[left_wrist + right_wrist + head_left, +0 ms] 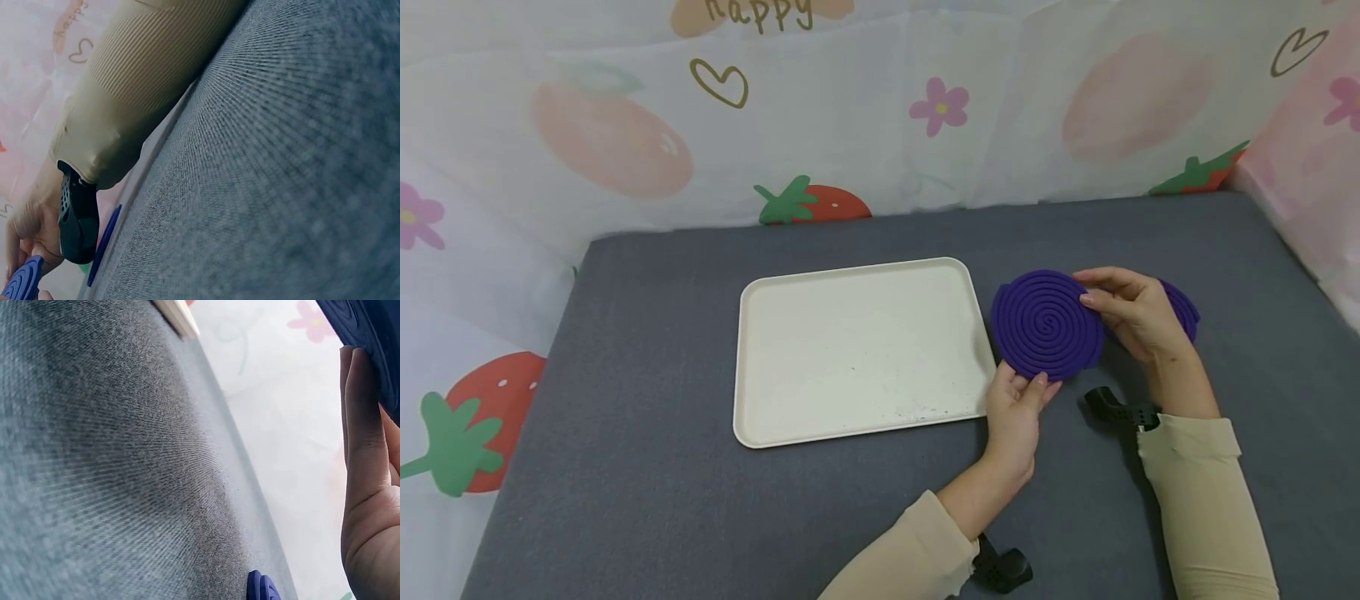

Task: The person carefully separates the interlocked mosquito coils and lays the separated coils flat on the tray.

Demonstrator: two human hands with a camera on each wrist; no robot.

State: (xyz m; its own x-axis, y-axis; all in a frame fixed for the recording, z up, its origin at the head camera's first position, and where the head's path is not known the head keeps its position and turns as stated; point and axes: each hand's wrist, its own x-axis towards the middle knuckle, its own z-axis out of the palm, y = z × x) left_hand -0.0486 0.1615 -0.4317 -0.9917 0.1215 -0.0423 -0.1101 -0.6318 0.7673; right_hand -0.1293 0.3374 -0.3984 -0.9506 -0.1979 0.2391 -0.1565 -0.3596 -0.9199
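Note:
A purple round mat (1047,325) with a spiral pattern is held up by both hands, beside the tray's right end. My right hand (1131,312) pinches its upper right edge, thumb in front and fingers behind. At the bottom edge my left hand (1015,417) holds it between thumb and fingers. A second purple round mat (1182,310) lies on the table, partly hidden behind the right hand. The held mat (369,344) also shows in the right wrist view, against the right hand's fingers (365,425). Its ridged rim (24,280) appears low in the left wrist view.
A cream rectangular tray (857,350) with small dark specks lies left of the hands on the grey cloth-covered table (640,500). Black wrist cameras sit on both sleeves (1202,492). A printed curtain (880,125) hangs behind the table's far edge.

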